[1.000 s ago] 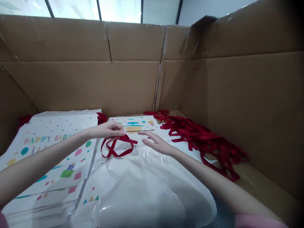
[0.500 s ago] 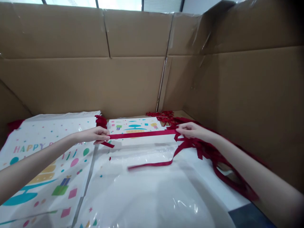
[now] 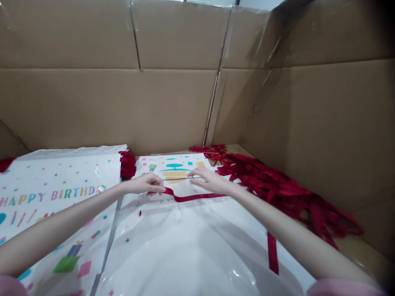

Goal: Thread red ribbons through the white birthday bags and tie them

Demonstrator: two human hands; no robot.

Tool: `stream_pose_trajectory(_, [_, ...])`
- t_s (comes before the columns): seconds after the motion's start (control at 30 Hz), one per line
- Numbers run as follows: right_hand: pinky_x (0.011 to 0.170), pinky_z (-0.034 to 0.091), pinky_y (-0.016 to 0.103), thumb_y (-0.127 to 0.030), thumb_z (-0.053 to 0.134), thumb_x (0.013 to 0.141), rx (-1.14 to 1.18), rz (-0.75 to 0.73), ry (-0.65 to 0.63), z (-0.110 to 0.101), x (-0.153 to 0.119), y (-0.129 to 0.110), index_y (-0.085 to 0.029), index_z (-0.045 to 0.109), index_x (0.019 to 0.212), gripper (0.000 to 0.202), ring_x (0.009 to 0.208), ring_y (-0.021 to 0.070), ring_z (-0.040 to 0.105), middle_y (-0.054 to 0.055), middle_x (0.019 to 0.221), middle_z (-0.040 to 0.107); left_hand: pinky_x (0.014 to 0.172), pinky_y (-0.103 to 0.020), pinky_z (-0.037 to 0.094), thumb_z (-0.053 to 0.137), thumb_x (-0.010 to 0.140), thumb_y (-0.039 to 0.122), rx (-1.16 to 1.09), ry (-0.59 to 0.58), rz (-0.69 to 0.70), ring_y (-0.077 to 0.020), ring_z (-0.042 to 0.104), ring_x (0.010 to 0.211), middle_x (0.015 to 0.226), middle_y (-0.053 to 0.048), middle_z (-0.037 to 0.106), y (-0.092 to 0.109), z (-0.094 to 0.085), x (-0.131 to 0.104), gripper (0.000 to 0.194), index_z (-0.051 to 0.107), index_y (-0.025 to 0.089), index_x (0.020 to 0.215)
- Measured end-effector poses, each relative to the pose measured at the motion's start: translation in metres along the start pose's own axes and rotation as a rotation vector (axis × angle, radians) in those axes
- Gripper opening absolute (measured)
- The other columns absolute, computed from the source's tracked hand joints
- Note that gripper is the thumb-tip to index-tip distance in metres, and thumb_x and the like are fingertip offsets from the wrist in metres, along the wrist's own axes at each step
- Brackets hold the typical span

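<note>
A dark red ribbon (image 3: 197,197) is pinched in my left hand (image 3: 151,183), its fingers closed. From there it sags and runs right, passing beneath my right wrist. My right hand (image 3: 205,178) hovers just above it, fingers stretched out and parted. A thin dark line stretches between the two hands; whether it is a cord or the ribbon edge-on I cannot tell. Both hands are over a white plastic sheet (image 3: 185,238) and a printed cake sheet (image 3: 175,166). A loose ribbon end (image 3: 273,253) hangs below my right forearm.
Left lies a stack of white "HAPPY BIRTHDAY" printed sheets (image 3: 70,172), with a red ribbon bundle (image 3: 127,165) at its edge. A large heap of red ribbons (image 3: 277,185) is on the right, and a smaller red pile (image 3: 212,153) at the back. Tall cardboard walls (image 3: 173,107) stand behind and right.
My right hand has moved left, near my left hand, and its fingers have parted. My left hand has shifted slightly right. The ribbon, taut before, now hangs slack.
</note>
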State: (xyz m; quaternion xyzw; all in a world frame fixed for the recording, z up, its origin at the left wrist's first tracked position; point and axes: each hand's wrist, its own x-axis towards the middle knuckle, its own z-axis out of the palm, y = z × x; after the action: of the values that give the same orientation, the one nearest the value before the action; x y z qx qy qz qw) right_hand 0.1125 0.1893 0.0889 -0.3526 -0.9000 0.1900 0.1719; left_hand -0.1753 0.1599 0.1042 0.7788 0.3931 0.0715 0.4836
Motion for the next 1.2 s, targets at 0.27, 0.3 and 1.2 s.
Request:
stream_pose_trajectory(0.27, [0.056,0.04,0.019,-0.042,0.039,0.092,0.625,-0.052,-0.16,0.058,0.022,-0.045,-0.015,0.055,0.077,0.034,0.06,0.0091,0.051,0.001,0.071,0.056,0.058,-0.02,0.038,0.044,0.087,0.05,0.184,0.072,0.033,-0.0111,0.05,0.062,0.071,-0.002,0.057,-0.042,-0.014,0.029,0.039,0.057,0.014,0.084])
stream_pose_trajectory(0.3, [0.056,0.04,0.019,-0.041,0.042,0.091,0.646,-0.035,-0.134,0.06,0.018,-0.043,-0.015,0.054,0.074,0.034,0.06,0.009,0.05,0.0,0.069,0.055,0.059,-0.02,0.037,0.044,0.087,0.05,0.285,0.157,0.008,-0.0119,0.051,0.064,0.074,-0.003,0.057,-0.053,-0.017,0.032,0.037,0.058,0.015,0.088])
stream_pose_trajectory(1.2, [0.074,0.048,0.03,-0.047,0.069,0.069,0.987,0.134,0.381,0.049,0.008,-0.071,-0.016,0.062,0.078,0.033,0.076,0.0157,0.06,0.004,0.078,0.063,0.053,-0.02,0.035,0.051,0.085,0.041,0.37,0.845,0.032,-0.0108,0.046,0.06,0.077,-0.002,0.059,0.026,-0.001,-0.13,0.025,0.06,0.018,0.086])
